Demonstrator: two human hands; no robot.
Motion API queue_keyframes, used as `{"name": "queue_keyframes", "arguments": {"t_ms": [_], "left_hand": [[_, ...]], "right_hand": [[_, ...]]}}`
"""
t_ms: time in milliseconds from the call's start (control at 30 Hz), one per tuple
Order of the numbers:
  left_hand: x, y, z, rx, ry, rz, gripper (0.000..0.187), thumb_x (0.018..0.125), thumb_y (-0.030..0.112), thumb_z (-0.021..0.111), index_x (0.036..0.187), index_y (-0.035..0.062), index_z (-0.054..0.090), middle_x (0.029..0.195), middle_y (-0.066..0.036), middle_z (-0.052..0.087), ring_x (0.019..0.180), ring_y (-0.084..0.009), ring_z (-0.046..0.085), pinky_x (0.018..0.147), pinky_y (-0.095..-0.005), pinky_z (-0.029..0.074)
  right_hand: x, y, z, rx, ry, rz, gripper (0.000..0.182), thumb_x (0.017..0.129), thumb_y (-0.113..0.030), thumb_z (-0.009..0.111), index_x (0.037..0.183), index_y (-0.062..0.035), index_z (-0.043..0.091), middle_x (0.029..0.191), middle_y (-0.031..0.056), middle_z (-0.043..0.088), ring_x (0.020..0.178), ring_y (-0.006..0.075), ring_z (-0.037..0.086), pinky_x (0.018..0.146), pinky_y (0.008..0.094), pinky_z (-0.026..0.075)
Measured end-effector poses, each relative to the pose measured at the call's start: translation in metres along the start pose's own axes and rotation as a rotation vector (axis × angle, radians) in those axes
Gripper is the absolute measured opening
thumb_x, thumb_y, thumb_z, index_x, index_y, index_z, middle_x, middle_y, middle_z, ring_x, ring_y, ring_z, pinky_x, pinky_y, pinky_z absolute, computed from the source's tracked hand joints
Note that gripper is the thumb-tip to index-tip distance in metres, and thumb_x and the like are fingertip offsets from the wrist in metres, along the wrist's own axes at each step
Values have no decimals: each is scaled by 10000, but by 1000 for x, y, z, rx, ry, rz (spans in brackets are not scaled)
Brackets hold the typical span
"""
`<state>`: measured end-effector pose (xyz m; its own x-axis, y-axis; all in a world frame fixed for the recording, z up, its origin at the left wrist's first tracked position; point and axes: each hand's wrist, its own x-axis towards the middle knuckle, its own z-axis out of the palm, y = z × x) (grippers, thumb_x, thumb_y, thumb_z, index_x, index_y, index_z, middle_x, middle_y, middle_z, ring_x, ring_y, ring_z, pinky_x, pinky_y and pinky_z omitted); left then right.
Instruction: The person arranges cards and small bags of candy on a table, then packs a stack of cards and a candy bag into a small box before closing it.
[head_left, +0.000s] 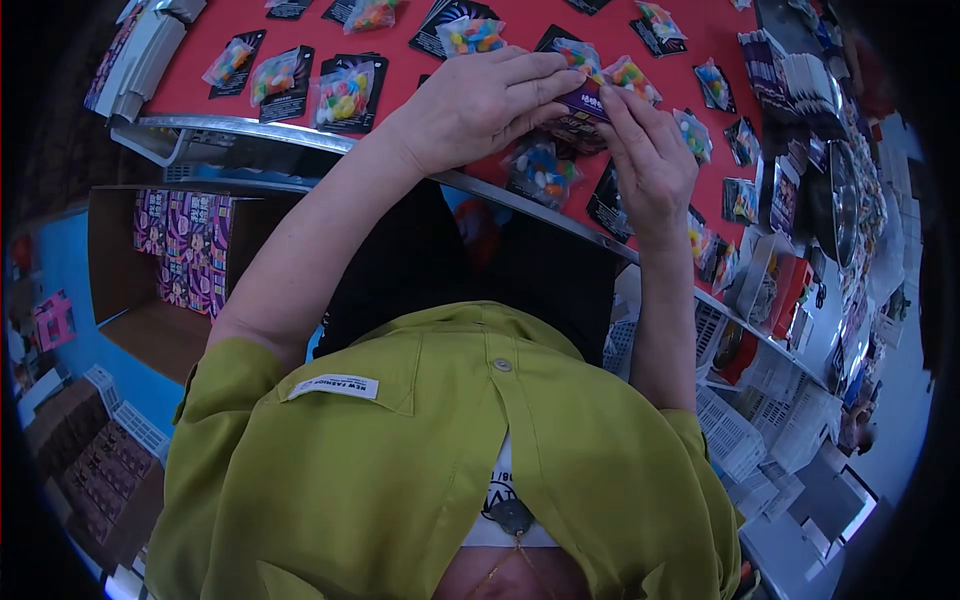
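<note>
Over the near edge of the red table [440, 95], both my hands hold one small purple printed box [585, 101]. My left hand [490, 100] reaches in from the left, its fingers closed along the box's top end. On the other side, my right hand [650, 150] pinches the box between thumb and fingers. Just below the box lies a clear bag of colourful candies [543, 175]. Another candy bag [632, 78] sits right beyond my right fingers. Part of the box is covered by my fingers, so its opening cannot be made out.
Candy bags on black cards [345, 95] are spread across the table. Flat boxes stack at the left [150, 60] and right [810, 90]. An open carton [140, 320] of purple boxes stands below left; white baskets [730, 430] sit below right.
</note>
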<state>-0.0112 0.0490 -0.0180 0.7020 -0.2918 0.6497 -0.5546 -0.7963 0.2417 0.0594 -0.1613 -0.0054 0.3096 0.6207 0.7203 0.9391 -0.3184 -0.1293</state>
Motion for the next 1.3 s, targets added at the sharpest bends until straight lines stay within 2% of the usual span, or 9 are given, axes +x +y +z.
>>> {"name": "queue_keyframes", "arguments": {"t_ms": [133, 200, 267, 333, 567, 633, 933, 1133, 1300], "left_hand": [[1, 18, -11, -43, 129, -119, 392, 934, 270, 524, 1277, 80, 513, 1171, -114, 589, 1068, -237, 593, 902, -361, 487], [3, 41, -25, -650, 432, -690, 410, 951, 342, 493, 1247, 60, 524, 1152, -121, 592, 1101, -232, 570, 921, -379, 468], [-2, 48, -36, -921, 436, -928, 419, 945, 382, 494, 1195, 49, 540, 1139, -143, 587, 1103, -233, 563, 909, -415, 469], [-5, 59, -45, -1842, 331, -1340, 699, 856, 504, 590, 1292, -15, 415, 1100, -157, 549, 982, -249, 586, 802, -389, 499], [-29, 51, -56, -2280, 487, -1056, 630, 849, 296, 576, 1343, 1, 320, 1239, -234, 493, 1178, -389, 489, 975, -597, 400], [-34, 49, -60, -2208, 498, -985, 630, 836, 255, 595, 1340, 0, 315, 1247, -235, 484, 1192, -388, 479, 965, -613, 408], [-41, 52, -44, -1927, 313, -1147, 365, 818, 104, 634, 1125, -56, 519, 1010, -169, 633, 937, -229, 658, 800, -333, 564], [-41, 52, -44, -1893, 361, -1082, 378, 842, 64, 600, 1176, -60, 471, 1064, -199, 607, 949, -272, 652, 745, -395, 592], [-46, 49, -45, -1914, 339, -1043, 388, 843, 52, 591, 1190, -56, 454, 1080, -207, 595, 971, -294, 641, 713, -423, 599]], "right_hand": [[11, -12, -13, 123, 47, 29, 311, 751, -31, 705, 1060, -40, 668, 966, 118, 660, 838, 215, 658, 677, 292, 540], [19, -17, -23, 140, 111, 26, 296, 760, -32, 700, 1054, -30, 666, 970, 119, 661, 832, 214, 657, 674, 293, 539], [23, -24, -31, 113, 202, -31, 297, 767, -47, 700, 1059, -17, 653, 990, 122, 666, 811, 217, 658, 664, 289, 533], [22, -40, -24, 106, 185, -101, 332, 764, -65, 708, 1084, -18, 635, 996, 120, 665, 801, 215, 656, 654, 287, 529], [-8, -61, -10, 387, 22, 198, 466, 780, -231, 704, 1167, -13, 564, 1189, 135, 544, 1078, 254, 524, 878, 366, 432], [-17, -58, -12, -7, -373, 285, 435, 806, -250, 678, 1166, -30, 570, 1104, 107, 565, 989, 248, 547, 838, 367, 398], [-30, -59, 9, 48, -371, 484, 274, 817, -183, 669, 1025, -13, 613, 847, 89, 575, 729, 217, 579, 683, 332, 424], [-28, -70, 8, 672, -56, 1056, 140, 834, -128, 663, 852, -4, 601, 780, 88, 568, 611, 193, 564, 510, 286, 404], [-22, -76, 5, -100, -428, 561, 175, 799, -141, 670, 893, -18, 587, 897, 72, 584, 818, 221, 577, 722, 328, 433]]}}
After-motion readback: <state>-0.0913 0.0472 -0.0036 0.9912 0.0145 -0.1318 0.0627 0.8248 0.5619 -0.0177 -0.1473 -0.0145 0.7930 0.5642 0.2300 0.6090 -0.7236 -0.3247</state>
